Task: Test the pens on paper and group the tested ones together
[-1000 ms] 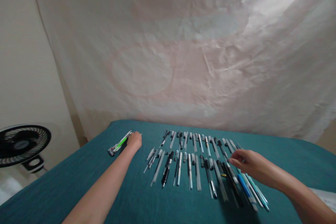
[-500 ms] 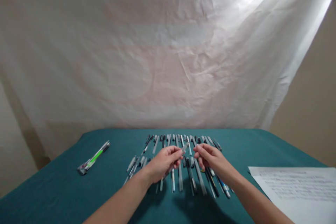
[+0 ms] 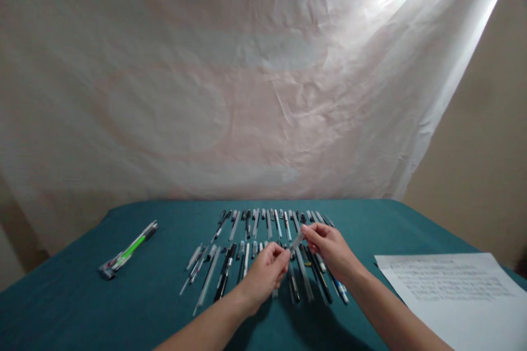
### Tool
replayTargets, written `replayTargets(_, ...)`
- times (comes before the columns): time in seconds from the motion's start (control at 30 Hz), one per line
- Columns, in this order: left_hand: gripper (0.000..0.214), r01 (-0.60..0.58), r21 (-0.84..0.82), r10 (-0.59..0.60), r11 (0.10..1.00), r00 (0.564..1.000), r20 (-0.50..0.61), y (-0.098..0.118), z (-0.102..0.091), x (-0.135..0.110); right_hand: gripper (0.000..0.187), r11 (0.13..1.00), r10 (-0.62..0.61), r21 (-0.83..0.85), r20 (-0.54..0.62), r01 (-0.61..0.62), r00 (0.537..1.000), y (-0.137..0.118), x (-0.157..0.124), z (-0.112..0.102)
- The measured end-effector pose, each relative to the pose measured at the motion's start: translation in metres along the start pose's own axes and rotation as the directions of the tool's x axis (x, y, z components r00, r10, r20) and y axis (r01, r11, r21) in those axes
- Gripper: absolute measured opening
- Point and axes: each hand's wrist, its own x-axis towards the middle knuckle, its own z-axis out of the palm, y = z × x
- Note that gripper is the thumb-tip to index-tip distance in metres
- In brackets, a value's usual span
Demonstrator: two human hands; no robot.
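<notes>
Both of my hands meet over the middle of a teal table [image 3: 82, 307], above rows of several pens [image 3: 230, 263]. My left hand [image 3: 265, 274] is closed, pinching the lower end of a clear pen [image 3: 296, 241]. My right hand [image 3: 329, 249] is closed too, with its fingertips pinching the upper end of that same pen. The pen is lifted off the rows and slants up to the right between the two hands. Several pens under the hands are hidden.
A small bundle of pens with a green one [image 3: 127, 249] lies apart at the table's left. A printed white sheet [image 3: 457, 285] lies at the right edge. A creased white cloth [image 3: 230, 82] hangs behind the table.
My left hand left the green bundle at the left and came to the middle; my right hand moved in from the right. Both now pinch one clear pen, lifted off the rows. The view turned right.
</notes>
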Motion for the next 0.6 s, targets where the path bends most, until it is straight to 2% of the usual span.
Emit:
replayTargets(0.23, 0.028, 0.074, -0.053, -0.072, 0.996, 0.996, 0.048, -0.001, 0.003, -0.003, 0.027, 0.974, 0.068, 0.217, 0.031, -0.073, 0.997, 0.003, 0.001, 0.002)
replayTargets(0.37, 0.029, 0.066, -0.116, -0.057, 0.991, 0.995, 0.083, -0.003, 0.004, -0.003, 0.029, 0.958, 0.078, 0.264, 0.121, -0.108, 0.990, -0.007, -0.001, 0.001)
replayTargets(0.47, 0.031, 0.072, -0.147, -0.061, 0.987, 0.995, 0.077, -0.006, 0.006, -0.003, 0.032, 0.971, 0.094, 0.202, 0.165, -0.127, 0.982, -0.011, -0.003, 0.002)
replayTargets(0.6, 0.033, 0.098, -0.164, -0.091, 0.981, 0.994, 0.055, -0.010, 0.008, -0.003, 0.034, 0.996, 0.091, 0.017, 0.069, -0.092, 0.993, -0.005, -0.002, 0.005)
